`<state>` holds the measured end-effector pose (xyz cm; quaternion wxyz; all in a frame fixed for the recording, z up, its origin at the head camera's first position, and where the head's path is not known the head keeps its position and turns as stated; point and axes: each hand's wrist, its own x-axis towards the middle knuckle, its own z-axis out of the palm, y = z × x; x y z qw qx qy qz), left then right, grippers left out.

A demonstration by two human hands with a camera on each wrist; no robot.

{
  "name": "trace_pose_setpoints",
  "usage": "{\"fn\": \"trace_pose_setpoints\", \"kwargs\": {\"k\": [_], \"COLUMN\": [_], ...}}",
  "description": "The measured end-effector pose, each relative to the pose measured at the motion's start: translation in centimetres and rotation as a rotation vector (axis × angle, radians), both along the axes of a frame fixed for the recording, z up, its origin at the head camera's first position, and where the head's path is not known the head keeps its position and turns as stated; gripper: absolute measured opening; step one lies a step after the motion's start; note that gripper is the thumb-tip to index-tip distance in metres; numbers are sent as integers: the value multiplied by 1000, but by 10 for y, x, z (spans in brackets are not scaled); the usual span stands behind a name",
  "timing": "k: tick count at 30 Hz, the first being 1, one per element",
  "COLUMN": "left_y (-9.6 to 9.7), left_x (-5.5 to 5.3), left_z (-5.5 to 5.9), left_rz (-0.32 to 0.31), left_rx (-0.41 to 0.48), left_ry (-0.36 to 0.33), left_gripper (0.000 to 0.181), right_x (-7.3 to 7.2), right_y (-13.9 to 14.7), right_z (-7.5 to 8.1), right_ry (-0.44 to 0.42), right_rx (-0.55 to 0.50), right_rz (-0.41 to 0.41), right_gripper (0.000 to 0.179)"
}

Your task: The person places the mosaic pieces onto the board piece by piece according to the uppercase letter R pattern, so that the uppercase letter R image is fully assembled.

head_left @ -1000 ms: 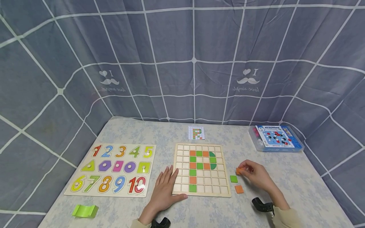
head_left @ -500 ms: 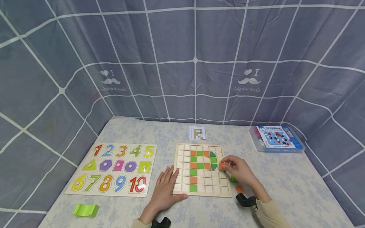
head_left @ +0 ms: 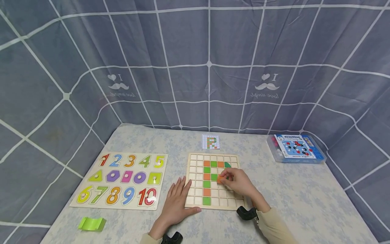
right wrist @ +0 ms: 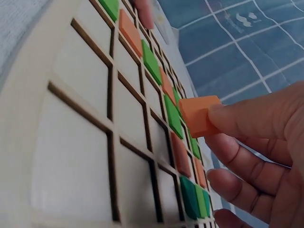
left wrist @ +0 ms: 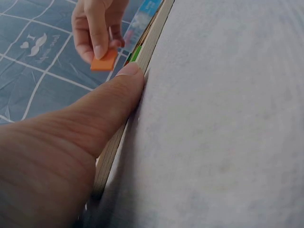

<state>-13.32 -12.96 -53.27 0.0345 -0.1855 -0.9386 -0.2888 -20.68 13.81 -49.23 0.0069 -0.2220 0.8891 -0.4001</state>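
Note:
A wooden grid board [head_left: 223,202] carries orange and green square tiles set in the shape of a P. My left hand [head_left: 176,206] rests on its left side with the fingers straight, the thumb [left wrist: 118,88] along the near edge. Over the middle of the grid, my right hand [head_left: 239,183] pinches an orange square tile [right wrist: 195,116] between thumb and fingers. In the right wrist view that tile is held above the cells, tilted. A dark green rounded tile [right wrist: 189,197] shows at the curve of the P, partly covered by my right hand in the head view.
A small pattern card [head_left: 210,142] lies behind the board. To the left is a number and shape puzzle [head_left: 163,189], with a green curved block [head_left: 92,224] in front of it. A clear plastic box [head_left: 295,148] with a molecule picture stands at the back right.
My right hand has carried the orange tile leftward from the table beside the board to over the middle of the grid. My left hand has stayed in place.

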Motion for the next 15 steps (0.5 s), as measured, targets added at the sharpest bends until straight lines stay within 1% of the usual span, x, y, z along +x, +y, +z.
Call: {"fn": "trace_pose_setpoints", "kwargs": {"k": [7,12,15], "left_y": [0,0,0], "left_x": [0,0,0], "left_z": [0,0,1], "left_rz": [4,-1,-3], "left_rx": [-2,1,3], "left_ry": [9,6,2], "left_gripper": [98,97,97], "right_x": [0,-1,-2], "right_y": [-12,-15,-17], "right_z": [-5,-7,-6], "right_ry": [-23,10,16], "right_rx": [-7,22,43], "right_rz": [23,46,55], "right_gripper": [5,6,6]}}
